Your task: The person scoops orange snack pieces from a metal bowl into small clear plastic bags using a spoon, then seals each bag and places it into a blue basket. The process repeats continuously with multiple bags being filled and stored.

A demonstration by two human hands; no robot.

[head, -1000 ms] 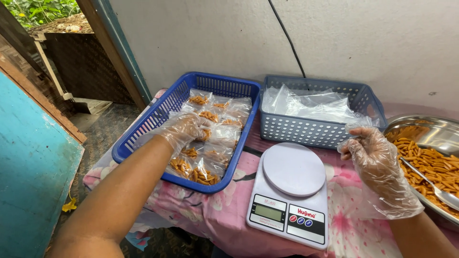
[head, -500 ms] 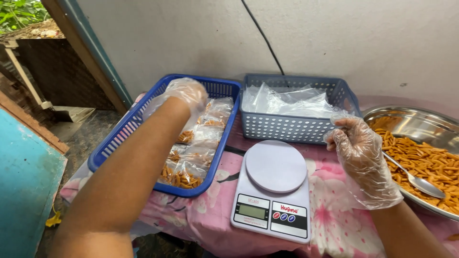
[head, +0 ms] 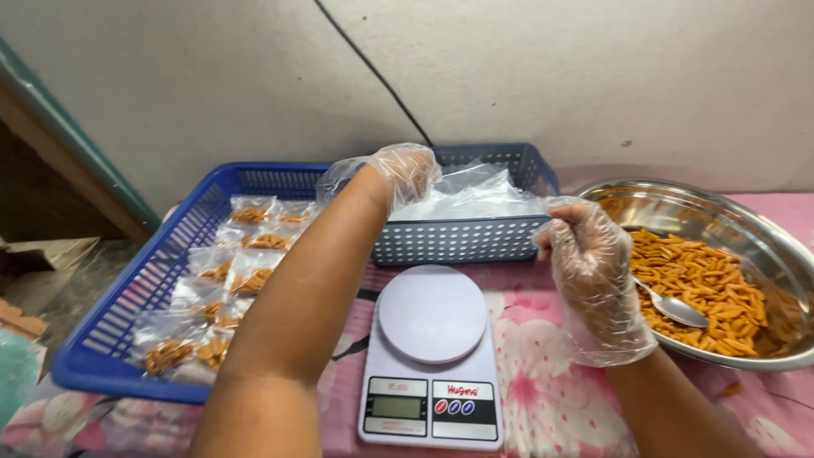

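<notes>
Bags [head: 462, 197], clear and empty, lie heaped in the grey basket [head: 458, 242] at twelve o'clock of the scale [head: 432, 356]; their long axis is unreadable. Left hand [head: 407, 170], gloved, reaches into them, grip hidden. Right hand [head: 589, 254] pinches a bag edge at three o'clock.

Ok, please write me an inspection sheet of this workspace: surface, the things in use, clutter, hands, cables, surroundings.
Surface: table under pink flowered cloth.
Job's things: grey basket of clear empty bags; white kitchen scale, platter bare; steel bowl of orange snack sticks with spoon; blue basket holding filled packets.
Clutter: one stray snack piece on the cloth.
Hands: both in clear plastic gloves; left hand over the empty bags; right hand at the grey basket's right end, fingers curled.
Cables: black cable on the wall.
Surroundings: pale wall, wooden post at left.
</notes>
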